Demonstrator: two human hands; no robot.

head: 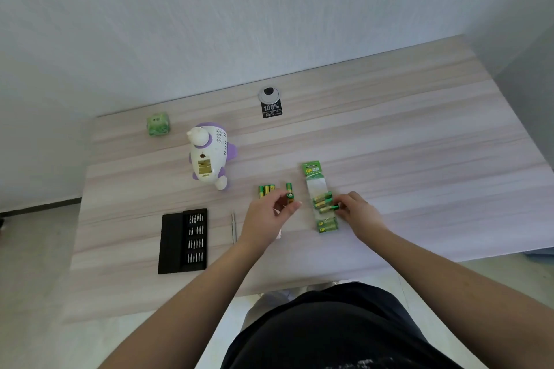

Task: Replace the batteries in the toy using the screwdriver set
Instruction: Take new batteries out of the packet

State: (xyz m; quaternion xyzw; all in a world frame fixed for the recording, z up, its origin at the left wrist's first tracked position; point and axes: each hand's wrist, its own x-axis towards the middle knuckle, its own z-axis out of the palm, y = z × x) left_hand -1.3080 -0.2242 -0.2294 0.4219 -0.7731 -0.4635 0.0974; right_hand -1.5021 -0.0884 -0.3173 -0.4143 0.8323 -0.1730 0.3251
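A white and purple toy (209, 153) lies on its back on the table (389, 141), its battery bay open and showing bare metal contacts. My left hand (269, 216) pinches a green battery (290, 196) between thumb and fingers. Three green batteries (266, 190) lie side by side just beyond it, and one more battery (288, 187) lies to their right. My right hand (356, 210) pinches the end of a battery (333, 207) in the green battery pack (318, 189). A thin screwdriver (234, 226) lies left of my left wrist. The open black bit case (184, 240) is further left.
A green cube-shaped packet (158, 123) sits at the table's far left. A round cable grommet (269, 94) and a black label (272, 110) are near the back edge by the wall. The table's near edge is in front of my body.
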